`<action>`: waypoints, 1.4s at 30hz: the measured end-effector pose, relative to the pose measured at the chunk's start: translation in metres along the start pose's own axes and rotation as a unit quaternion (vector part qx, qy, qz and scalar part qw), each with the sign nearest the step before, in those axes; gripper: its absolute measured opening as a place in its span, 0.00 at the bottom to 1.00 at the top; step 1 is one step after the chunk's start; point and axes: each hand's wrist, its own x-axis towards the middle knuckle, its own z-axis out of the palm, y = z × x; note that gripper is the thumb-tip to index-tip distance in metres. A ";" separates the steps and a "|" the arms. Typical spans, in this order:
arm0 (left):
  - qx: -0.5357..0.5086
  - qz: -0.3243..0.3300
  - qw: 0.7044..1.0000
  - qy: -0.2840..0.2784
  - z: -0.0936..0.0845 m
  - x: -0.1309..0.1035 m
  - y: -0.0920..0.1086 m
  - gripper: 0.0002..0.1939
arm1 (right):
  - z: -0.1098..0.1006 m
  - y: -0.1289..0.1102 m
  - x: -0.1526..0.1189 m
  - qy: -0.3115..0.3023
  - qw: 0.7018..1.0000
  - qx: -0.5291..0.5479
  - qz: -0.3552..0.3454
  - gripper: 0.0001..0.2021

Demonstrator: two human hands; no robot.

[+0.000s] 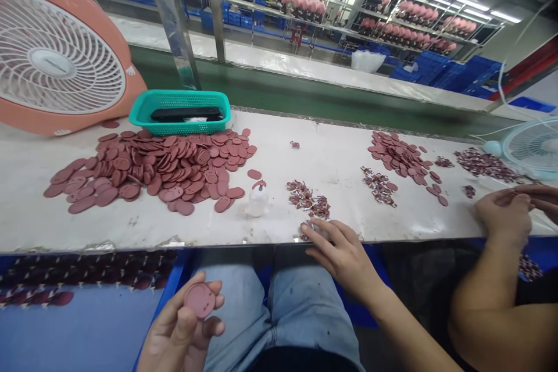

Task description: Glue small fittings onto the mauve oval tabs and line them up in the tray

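A flat maroon disc (pixel 200 300) is clamped by the left hand (pixel 176 334); for the right hand (pixel 346 257), grip cannot be told. Heaped maroon ovals (pixel 161 165) are backed by a turquoise plastic basket (pixel 174 127).

Sm. parts (pixel 304 231) — pt. behind R hand (pixel 337 250)

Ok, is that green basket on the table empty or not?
Not empty: a long black object lies inside the green basket, visible over its front rim.
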 end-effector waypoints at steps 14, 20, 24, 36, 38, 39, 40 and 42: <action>0.018 -0.137 0.979 -0.146 0.007 -0.026 0.011 0.23 | -0.026 -0.109 0.047 -0.120 0.846 0.505 0.125 0.11; 0.026 -0.149 0.969 -0.197 -0.001 -0.023 0.011 0.21 | -0.027 -0.112 0.057 -0.157 0.875 0.449 0.090 0.07; 0.017 -0.157 0.971 -0.182 0.001 -0.025 0.012 0.19 | -0.032 -0.110 0.061 -0.180 0.885 0.427 0.054 0.08; 0.025 -0.180 0.961 -0.208 -0.003 -0.018 0.011 0.19 | -0.036 -0.106 0.072 -0.208 0.907 0.365 -0.027 0.09; 0.026 -0.183 0.960 -0.208 -0.002 -0.018 0.011 0.19 | -0.036 -0.107 0.074 -0.210 0.909 0.358 -0.036 0.09; 0.027 -0.184 0.960 -0.209 -0.002 -0.018 0.011 0.19 | -0.037 -0.107 0.075 -0.211 0.910 0.355 -0.041 0.09; 0.028 -0.186 0.959 -0.210 -0.002 -0.018 0.011 0.19 | -0.037 -0.107 0.075 -0.211 0.911 0.352 -0.048 0.09; 0.029 -0.186 0.960 -0.206 -0.001 -0.018 0.011 0.19 | -0.037 -0.108 0.077 -0.211 0.911 0.348 -0.060 0.09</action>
